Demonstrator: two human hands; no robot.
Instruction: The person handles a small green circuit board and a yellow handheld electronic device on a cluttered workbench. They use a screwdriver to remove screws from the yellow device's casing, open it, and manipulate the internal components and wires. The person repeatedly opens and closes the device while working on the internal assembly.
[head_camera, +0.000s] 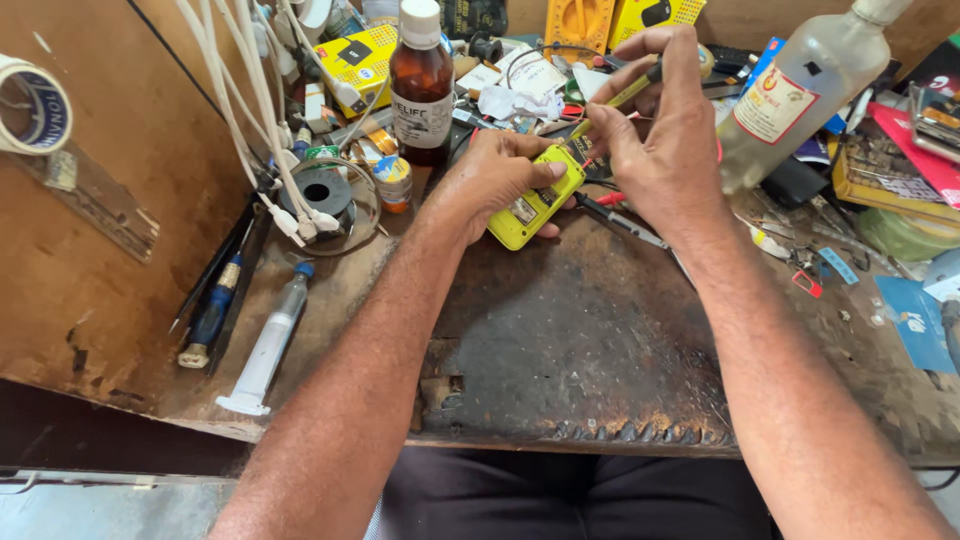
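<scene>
Left hand (497, 178) grips yellow phone (535, 200) — right hand (665, 140) pinches screwdriver (618, 97); brown bottle (421, 85) behind.

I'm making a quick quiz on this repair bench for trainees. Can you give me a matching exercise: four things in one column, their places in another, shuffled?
Things:
1. yellow phone
2. screwdriver
3. syringe
4. brown bottle

Places:
A. lying at the bench's left front
B. standing behind the left hand
C. held in the left hand
D. held in the right hand

Pairs: 1-C, 2-D, 3-A, 4-B
</scene>
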